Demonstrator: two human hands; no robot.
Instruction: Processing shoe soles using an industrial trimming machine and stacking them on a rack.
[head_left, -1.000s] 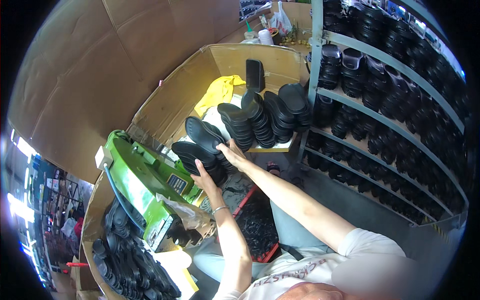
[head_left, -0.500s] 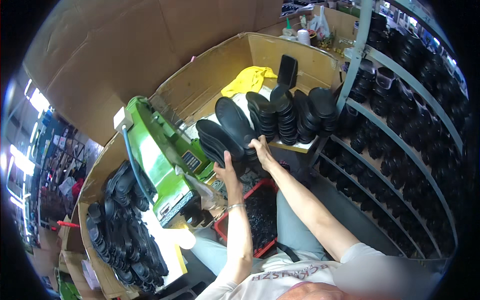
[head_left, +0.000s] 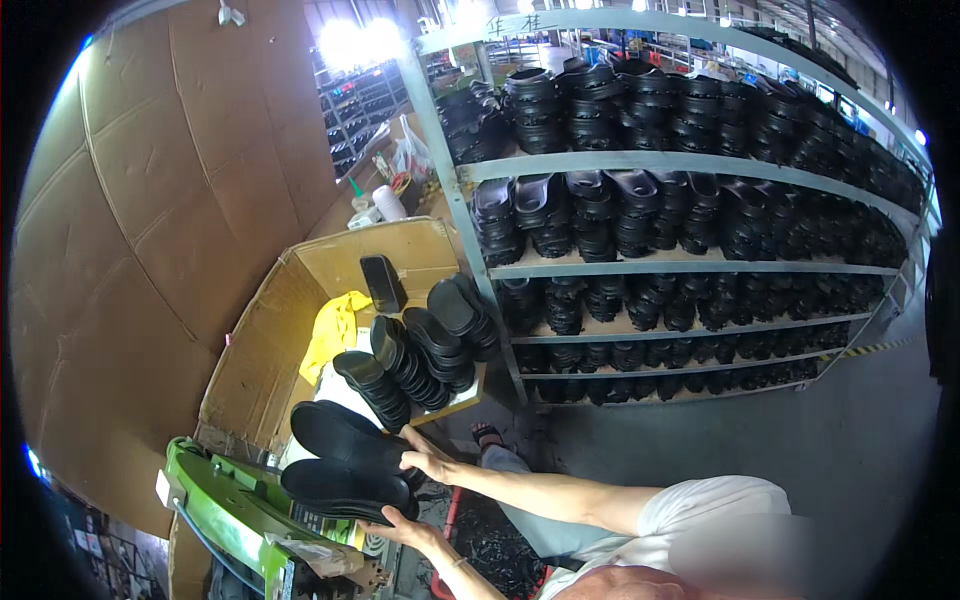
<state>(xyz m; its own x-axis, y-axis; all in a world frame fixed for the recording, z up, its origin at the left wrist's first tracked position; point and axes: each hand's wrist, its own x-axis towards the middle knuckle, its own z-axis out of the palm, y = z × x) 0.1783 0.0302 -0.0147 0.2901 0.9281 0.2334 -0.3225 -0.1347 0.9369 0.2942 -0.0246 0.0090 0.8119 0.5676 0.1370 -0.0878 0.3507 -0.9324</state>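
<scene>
Two stacks of black shoe soles lie side by side in front of me, their toe ends toward the green machine (head_left: 225, 510). My left hand (head_left: 405, 527) is closed on the end of the nearer stack of soles (head_left: 345, 487), thumb on top. Around the end of the farther stack of soles (head_left: 345, 432) my right hand (head_left: 428, 458) is gripped. The undersides of both stacks and most of my fingertips are hidden. Just beyond stand several more piles of soles (head_left: 400, 358) on a white board, close to my right hand.
A cardboard wall (head_left: 245, 375) surrounds the bench, with a yellow cloth (head_left: 332, 332) and a black rectangular object (head_left: 382, 283) inside. A tall metal rack (head_left: 690, 268) full of black footwear parts stands at the right. Below my arms sits a red crate (head_left: 447, 540) holding black scraps.
The view has swung to the right, bringing the rack into full sight and the machine to the lower left. Both hands still hold the two stacks of soles.
</scene>
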